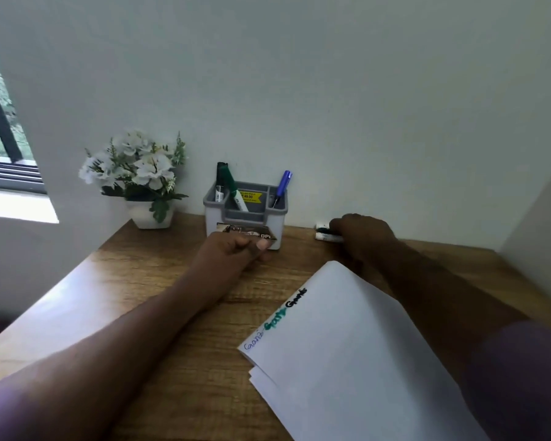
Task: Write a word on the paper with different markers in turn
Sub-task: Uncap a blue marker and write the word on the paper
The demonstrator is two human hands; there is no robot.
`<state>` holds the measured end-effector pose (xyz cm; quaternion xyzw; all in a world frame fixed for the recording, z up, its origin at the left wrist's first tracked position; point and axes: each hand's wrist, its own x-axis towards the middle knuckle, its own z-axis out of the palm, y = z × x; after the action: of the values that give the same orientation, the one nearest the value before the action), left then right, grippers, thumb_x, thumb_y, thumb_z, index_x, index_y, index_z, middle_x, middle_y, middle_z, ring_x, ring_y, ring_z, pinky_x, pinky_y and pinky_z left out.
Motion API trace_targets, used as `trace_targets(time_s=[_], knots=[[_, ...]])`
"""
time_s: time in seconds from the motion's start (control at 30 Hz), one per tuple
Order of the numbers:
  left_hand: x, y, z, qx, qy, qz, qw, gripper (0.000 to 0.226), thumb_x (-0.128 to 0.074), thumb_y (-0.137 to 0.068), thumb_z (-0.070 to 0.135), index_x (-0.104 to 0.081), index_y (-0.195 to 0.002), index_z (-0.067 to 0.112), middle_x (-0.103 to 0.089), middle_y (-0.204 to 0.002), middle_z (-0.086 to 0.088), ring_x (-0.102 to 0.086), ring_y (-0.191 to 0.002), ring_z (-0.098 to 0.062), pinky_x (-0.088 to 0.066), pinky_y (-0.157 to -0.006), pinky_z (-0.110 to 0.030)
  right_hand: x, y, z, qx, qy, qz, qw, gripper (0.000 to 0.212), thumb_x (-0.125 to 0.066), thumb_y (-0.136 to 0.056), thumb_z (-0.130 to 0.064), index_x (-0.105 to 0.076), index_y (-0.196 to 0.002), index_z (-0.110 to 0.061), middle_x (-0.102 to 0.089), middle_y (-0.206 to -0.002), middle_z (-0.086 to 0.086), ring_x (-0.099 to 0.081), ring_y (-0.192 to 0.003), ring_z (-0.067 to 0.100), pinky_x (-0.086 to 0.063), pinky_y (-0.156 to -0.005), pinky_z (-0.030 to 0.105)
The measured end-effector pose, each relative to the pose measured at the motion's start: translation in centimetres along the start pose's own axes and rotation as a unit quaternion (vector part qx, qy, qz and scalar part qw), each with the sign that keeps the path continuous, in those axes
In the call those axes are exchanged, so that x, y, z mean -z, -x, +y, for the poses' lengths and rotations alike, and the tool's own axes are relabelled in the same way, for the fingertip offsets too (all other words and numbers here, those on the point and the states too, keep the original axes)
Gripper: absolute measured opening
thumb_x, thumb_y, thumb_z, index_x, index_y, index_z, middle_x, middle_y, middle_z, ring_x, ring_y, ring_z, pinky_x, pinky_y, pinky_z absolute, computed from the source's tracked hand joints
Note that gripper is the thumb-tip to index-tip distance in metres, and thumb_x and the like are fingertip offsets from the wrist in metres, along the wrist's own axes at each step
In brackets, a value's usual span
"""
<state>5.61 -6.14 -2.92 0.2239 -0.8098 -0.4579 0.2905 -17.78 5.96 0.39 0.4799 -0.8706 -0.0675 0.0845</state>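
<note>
White paper sheets (347, 351) lie at an angle on the wooden desk (178, 361). Along the top edge a word is written three times, in thin blue, green and black. A grey organizer (275, 218) by the wall holds a black marker (219, 181), a green marker (231, 183) and a blue pen (283, 184). My left hand (233, 253) rests curled on the desk just in front of the organizer, with nothing visible in it. My right hand (360, 233) reaches to the wall and curls over a white-bodied marker (323, 232) lying there.
A white pot of white artificial flowers (137, 173) stands at the desk's back left corner. A window (0, 128) is at the left. Walls close the desk at the back and right.
</note>
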Motion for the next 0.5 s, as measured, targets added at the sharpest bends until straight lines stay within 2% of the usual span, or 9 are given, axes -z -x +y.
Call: trace_targets(time_s=[0.1, 0.13, 0.2, 0.23, 0.27, 0.3, 0.37, 0.43, 0.5], knots=[[0.0, 0.1, 0.0, -0.007, -0.016, -0.009, 1.000, 0.041, -0.054, -0.077, 0.058, -0.076, -0.084, 0.024, -0.075, -0.081, 0.006, -0.068, -0.082, -0.009, -0.054, -0.084, -0.039, 1.1, -0.3, -0.4, 0.004, 0.015, -0.032, 0.999, 0.022, -0.053, -0.088, -0.022, -0.060, -0.108, -0.016, -0.059, -0.110, 0.008, -0.061, -0.098, 0.030, -0.047, -0.076, 0.036], [0.0, 0.1, 0.0, -0.012, -0.019, -0.008, 1.000, 0.044, -0.053, -0.075, 0.060, -0.076, -0.084, 0.023, -0.075, -0.082, 0.004, -0.068, -0.082, -0.011, -0.054, -0.084, -0.040, 1.8, -0.3, -0.5, 0.011, 0.014, -0.021, 1.000, 0.022, -0.056, -0.086, -0.024, -0.060, -0.106, -0.016, -0.059, -0.109, 0.008, -0.061, -0.096, 0.030, -0.047, -0.075, 0.036], [0.0, 0.3, 0.2, -0.023, -0.025, -0.007, 0.999, 0.047, -0.050, -0.077, 0.060, -0.075, -0.089, 0.023, -0.075, -0.087, -0.002, -0.067, -0.084, -0.015, -0.054, -0.083, -0.039, 3.5, 0.1, -0.8, 0.032, -0.031, 0.040, 0.998, 0.023, -0.064, -0.081, -0.027, -0.059, -0.100, -0.015, -0.059, -0.101, 0.007, -0.061, -0.087, 0.028, -0.046, -0.069, 0.033], [-0.2, 0.4, 0.4, -0.033, -0.024, -0.006, 0.999, 0.042, -0.051, -0.082, 0.056, -0.074, -0.097, 0.025, -0.074, -0.095, -0.002, -0.066, -0.085, -0.009, -0.054, -0.082, -0.032, 4.4, 0.7, -1.2, 0.044, -0.098, 0.084, 0.991, 0.022, -0.068, -0.079, -0.026, -0.056, -0.093, -0.015, -0.060, -0.092, 0.006, -0.060, -0.080, 0.024, -0.044, -0.063, 0.031], [-0.3, 0.5, 0.7, -0.048, -0.021, -0.003, 0.999, 0.035, -0.051, -0.087, 0.048, -0.069, -0.110, 0.028, -0.072, -0.105, 0.004, -0.062, -0.089, 0.001, -0.050, -0.082, -0.019, 5.1, 1.4, -1.7, 0.051, -0.200, 0.117, 0.971, 0.021, -0.069, -0.077, -0.023, -0.053, -0.085, -0.014, -0.059, -0.083, 0.004, -0.059, -0.072, 0.018, -0.043, -0.057, 0.028], [-0.5, 0.7, 1.2, -0.067, -0.014, -0.005, 0.998, 0.034, -0.051, -0.090, 0.041, -0.061, -0.122, 0.031, -0.066, -0.112, 0.012, -0.056, -0.095, 0.011, -0.044, -0.080, -0.007, 5.9, 2.4, -2.5, 0.061, -0.317, 0.132, 0.937, 0.019, -0.069, -0.076, -0.019, -0.051, -0.080, -0.014, -0.059, -0.074, 0.002, -0.056, -0.063, 0.010, -0.043, -0.052, 0.023], [-0.9, 1.2, 2.1, -0.099, 0.011, -0.019, 0.995, 0.039, -0.051, -0.092, 0.036, -0.049, -0.131, 0.037, -0.057, -0.114, 0.025, -0.050, -0.101, 0.018, -0.040, -0.077, 0.001, 6.7, 4.6, -4.4, 0.097, -0.508, 0.098, 0.850, 0.009, -0.068, -0.080, -0.013, -0.060, -0.079, -0.010, -0.063, -0.068, 0.002, -0.056, -0.054, 0.003, -0.045, -0.048, 0.017], [-1.3, 1.7, 2.4, -0.129, 0.020, -0.020, 0.991, 0.033, -0.054, -0.091, 0.034, -0.053, -0.123, 0.040, -0.060, -0.107, 0.025, -0.056, -0.097, 0.011, -0.045, -0.076, -0.006, 6.2, 6.2, -5.8, 0.117, -0.594, 0.058, 0.794, 0.008, -0.068, -0.084, -0.014, -0.071, -0.086, -0.006, -0.071, -0.072, 0.006, -0.064, -0.060, 0.010, -0.049, -0.052, 0.020], [-1.4, 2.0, 2.3, -0.152, -0.013, -0.002, 0.988, 0.019, -0.060, -0.088, 0.033, -0.063, -0.106, 0.032, -0.066, -0.091, 0.014, -0.060, -0.084, -0.001, -0.049, -0.068, -0.017, 5.1, 7.1, -6.5, 0.121, -0.648, 0.031, 0.751, 0.013, -0.066, -0.086, -0.014, -0.074, -0.088, -0.005, -0.074, -0.074, 0.011, -0.066, -0.062, 0.020, -0.054, -0.055, 0.026]])
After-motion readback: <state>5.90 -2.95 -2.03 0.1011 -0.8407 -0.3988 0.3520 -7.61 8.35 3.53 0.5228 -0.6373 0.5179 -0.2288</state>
